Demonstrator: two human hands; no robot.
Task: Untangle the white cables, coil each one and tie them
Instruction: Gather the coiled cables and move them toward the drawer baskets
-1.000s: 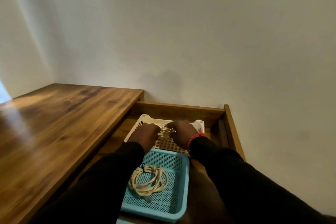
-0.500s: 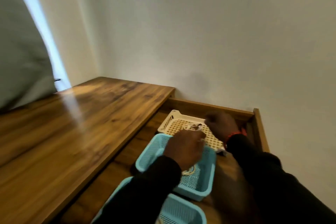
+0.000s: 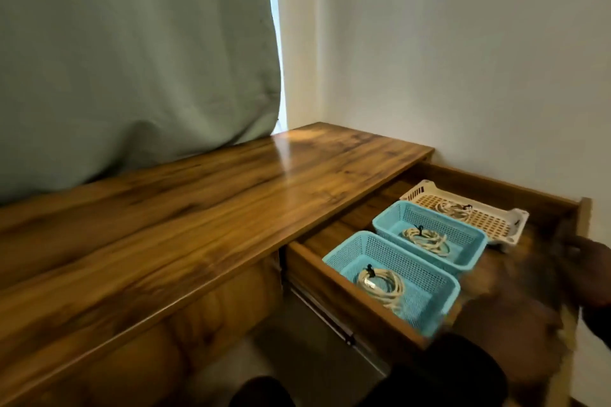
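Both hands have left the white tray [image 3: 509, 229]; the blurred right hand [image 3: 591, 269], finger state indeterminate, sits at its 3 o'clock, nearest the open drawer [image 3: 347, 299].

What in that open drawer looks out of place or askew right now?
Nothing looks spilled or damaged. Each coiled white cable sits inside its own tray in the open wooden drawer: near blue plastic basket, middle blue plastic basket, far cream perforated tray. The cream tray sits slightly skewed to the blue ones. The hands are too blurred to judge.

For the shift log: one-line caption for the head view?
Open drawer holds three baskets, each with a coiled, tied white cable; blurred hands at the right.
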